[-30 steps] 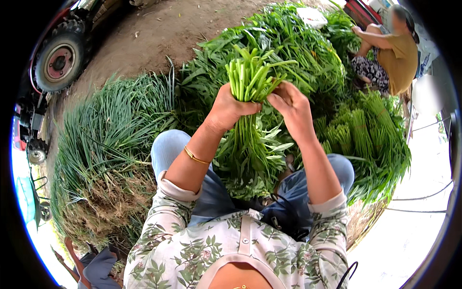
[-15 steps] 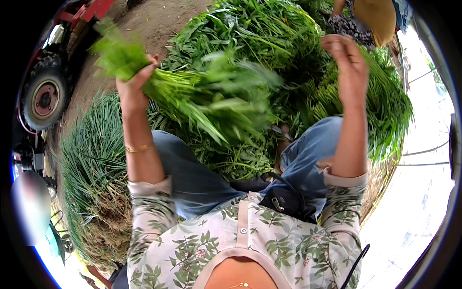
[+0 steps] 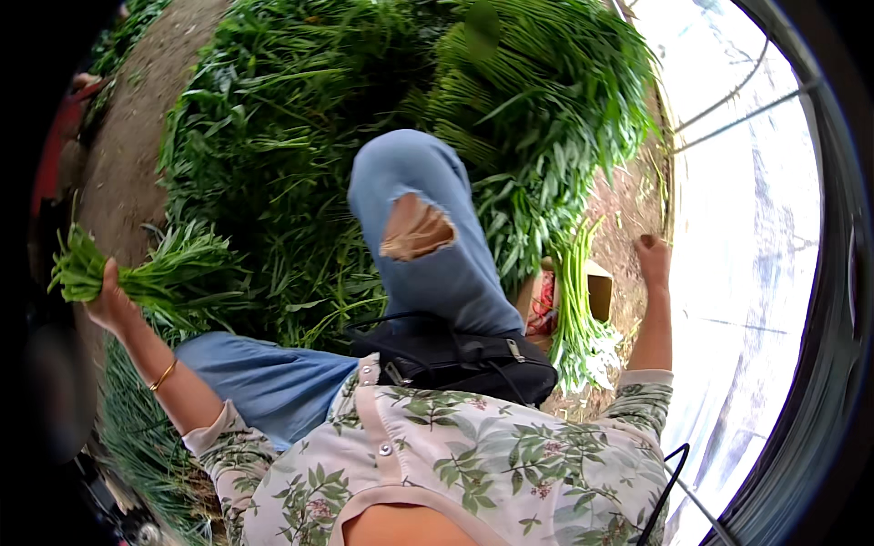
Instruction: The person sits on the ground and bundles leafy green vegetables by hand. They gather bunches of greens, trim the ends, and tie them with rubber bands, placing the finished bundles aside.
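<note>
My left hand point(image 3: 111, 300) is out at the far left, closed around the stems of a bunch of leafy greens point(image 3: 187, 273) that look like water spinach. The stem ends stick out to the left of the fist, while the leaves trail to the right. On the other side, my right hand point(image 3: 653, 259) is stretched forward over the ground with its fingers curled together; whatever is in them, if anything, is too small to make out. Between that arm and my knee, another bunch of long-stemmed greens point(image 3: 574, 300) lies across an open cardboard box point(image 3: 599, 289) with something red inside.
A large heap of greens point(image 3: 273, 155) spreads in front of me, with stems stacked in rows point(image 3: 510, 73) at its right. Green onions point(image 3: 137, 428) lie at the lower left. A black waist bag point(image 3: 464, 364) rests on my lap. White sheeting point(image 3: 737, 273) borders the right side.
My left hand has swung out left and nearer to me, still holding the greens. My right hand has come down on the right. The view has shifted rightward, bringing the box into sight.
</note>
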A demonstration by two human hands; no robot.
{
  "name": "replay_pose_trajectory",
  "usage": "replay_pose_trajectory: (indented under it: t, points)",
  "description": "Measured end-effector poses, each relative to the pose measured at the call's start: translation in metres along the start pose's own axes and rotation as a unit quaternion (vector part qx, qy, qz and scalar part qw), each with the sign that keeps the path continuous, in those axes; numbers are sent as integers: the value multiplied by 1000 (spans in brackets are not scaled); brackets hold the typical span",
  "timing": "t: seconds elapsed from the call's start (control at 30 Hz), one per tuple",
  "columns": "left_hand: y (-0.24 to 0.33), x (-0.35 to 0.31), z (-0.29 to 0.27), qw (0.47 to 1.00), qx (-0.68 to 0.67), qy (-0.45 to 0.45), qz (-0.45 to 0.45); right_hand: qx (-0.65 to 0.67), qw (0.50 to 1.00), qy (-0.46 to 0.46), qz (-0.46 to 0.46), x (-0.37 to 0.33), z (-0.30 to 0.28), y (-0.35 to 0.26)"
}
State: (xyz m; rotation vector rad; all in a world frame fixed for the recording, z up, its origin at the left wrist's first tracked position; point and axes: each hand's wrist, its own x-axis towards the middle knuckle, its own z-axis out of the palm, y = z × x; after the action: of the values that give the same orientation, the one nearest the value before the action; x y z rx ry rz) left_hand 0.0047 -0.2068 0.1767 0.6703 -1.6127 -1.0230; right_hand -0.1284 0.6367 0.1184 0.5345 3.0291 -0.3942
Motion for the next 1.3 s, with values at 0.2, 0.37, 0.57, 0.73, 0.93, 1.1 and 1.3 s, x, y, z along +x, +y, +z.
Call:
replay_pose_trajectory:
  t: [0.2, 0.37, 0.57, 0.73, 0.93, 1.1, 1.3]
  points:
    - [0, -3, 6, 998, -28, -14, -57, 75, 941, -283, 168, -39, 77, 23]
    - [-3, -1, -4, 997, -36, -25, -55, -30, 954, -230, 189, -61, 167, 23]
    - [14, -17, 3, 998, -22, -48, -28, -52, 965, -112, 232, -73, 184, 1]
    - [26, -25, 16, 998, 4, -60, -37, 95, 972, -113, 183, -59, 181, 50]
    - [15, -14, 9, 987, -17, -119, -104, 325, 901, -216, 192, -45, 51, 63]
    - [50, -34, 37, 978, 11, -188, -93, 403, 892, -186, 82, -22, -84, -16]
    - [58, -60, 79, 959, -32, -280, -36, 415, 871, -136, -224, -7, -192, -184]
